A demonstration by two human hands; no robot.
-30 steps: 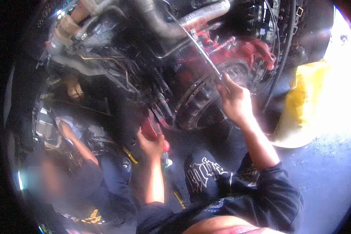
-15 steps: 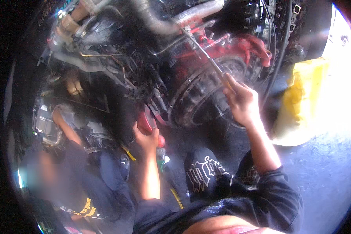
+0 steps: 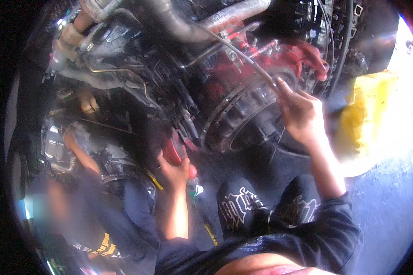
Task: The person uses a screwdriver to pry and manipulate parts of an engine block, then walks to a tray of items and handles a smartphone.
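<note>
My right hand point(image 3: 302, 113) is closed round the near end of a long thin metal rod point(image 3: 248, 60). The rod slants up to the left across a red metal housing point(image 3: 273, 57), and its far end reaches beside a grey pipe point(image 3: 181, 30). Below the housing is a dark round clutch-like assembly point(image 3: 220, 130), left of my right wrist. My left hand point(image 3: 175, 172) grips the lower end of a red rounded object point(image 3: 173, 150), thumb on its right and fingers on its left. What this red object is, I cannot make out; its upper end meets dark machinery.
A co-worker's hand point(image 3: 72, 137) touches a grey metal part point(image 3: 55, 143) at the left. At the right a yellow sack point(image 3: 365, 117) stands on the grey-blue floor point(image 3: 385, 206). A small red ball-like thing point(image 3: 192, 172) and a green-and-white item point(image 3: 196, 192) lie near my left forearm.
My right hand has moved right and slightly down, with the rod in it. The left hand keeps its grip on the red object. The whole view has shifted a little.
</note>
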